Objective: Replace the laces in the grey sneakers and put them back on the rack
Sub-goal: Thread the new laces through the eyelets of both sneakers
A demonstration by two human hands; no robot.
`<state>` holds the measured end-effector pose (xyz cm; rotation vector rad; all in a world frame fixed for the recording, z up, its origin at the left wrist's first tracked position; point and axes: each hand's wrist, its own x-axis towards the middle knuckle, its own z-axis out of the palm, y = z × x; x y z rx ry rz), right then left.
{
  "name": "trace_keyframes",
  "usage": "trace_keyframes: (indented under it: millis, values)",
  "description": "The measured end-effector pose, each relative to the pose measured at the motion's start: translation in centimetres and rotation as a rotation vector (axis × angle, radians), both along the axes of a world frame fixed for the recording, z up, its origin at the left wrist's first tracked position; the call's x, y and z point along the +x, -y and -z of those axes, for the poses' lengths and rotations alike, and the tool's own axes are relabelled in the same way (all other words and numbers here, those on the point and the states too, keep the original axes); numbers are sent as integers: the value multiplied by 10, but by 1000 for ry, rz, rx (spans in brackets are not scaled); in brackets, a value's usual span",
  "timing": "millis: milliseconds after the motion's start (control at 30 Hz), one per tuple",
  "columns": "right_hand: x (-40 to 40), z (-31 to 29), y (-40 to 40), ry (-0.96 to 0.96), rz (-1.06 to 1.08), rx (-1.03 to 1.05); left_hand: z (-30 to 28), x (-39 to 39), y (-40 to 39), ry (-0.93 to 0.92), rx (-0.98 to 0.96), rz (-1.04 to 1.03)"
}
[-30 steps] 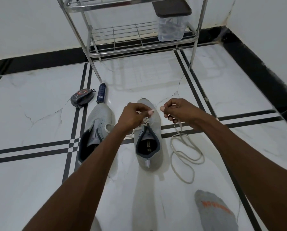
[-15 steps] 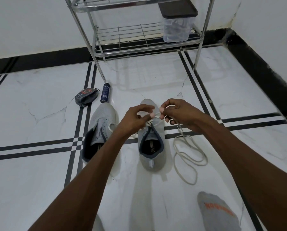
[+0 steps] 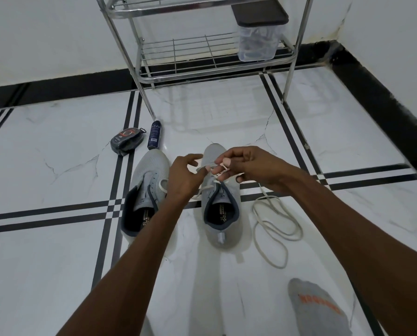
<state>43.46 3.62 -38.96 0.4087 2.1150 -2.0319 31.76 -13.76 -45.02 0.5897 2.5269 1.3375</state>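
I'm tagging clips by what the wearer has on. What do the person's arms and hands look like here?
Both forearms are bare as far as the frame shows: no sleeves or cuffs in view. The left hand and right hand wear no gloves, and no watch, ring or band is visible. The only clothing in view is a grey sock with orange lettering.

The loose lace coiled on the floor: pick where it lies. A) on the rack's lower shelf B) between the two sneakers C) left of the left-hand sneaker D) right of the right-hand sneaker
D: the loose lace loops on the tiles just right of the right-hand sneaker.
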Motion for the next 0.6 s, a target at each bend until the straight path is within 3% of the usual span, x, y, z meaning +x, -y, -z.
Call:
trace_keyframes:
  millis: [100, 167, 333, 467, 600]
  values:
    - [-7, 8, 5, -30, 59, 253, 0, 8, 12, 88, 19, 19]
    - [-12, 15, 11, -53, 96, 454, 0, 11, 19, 166, -55, 138]
    - [-16, 25, 28, -49, -90, 880, 7, 18, 23, 158, -70, 234]
    - [-10, 40, 38, -64, -221, 1022, 17, 16, 30, 193, -10, 142]
    - [-6, 42, 45, -70, -132, 1011, 13, 24, 33, 320, 130, 99]
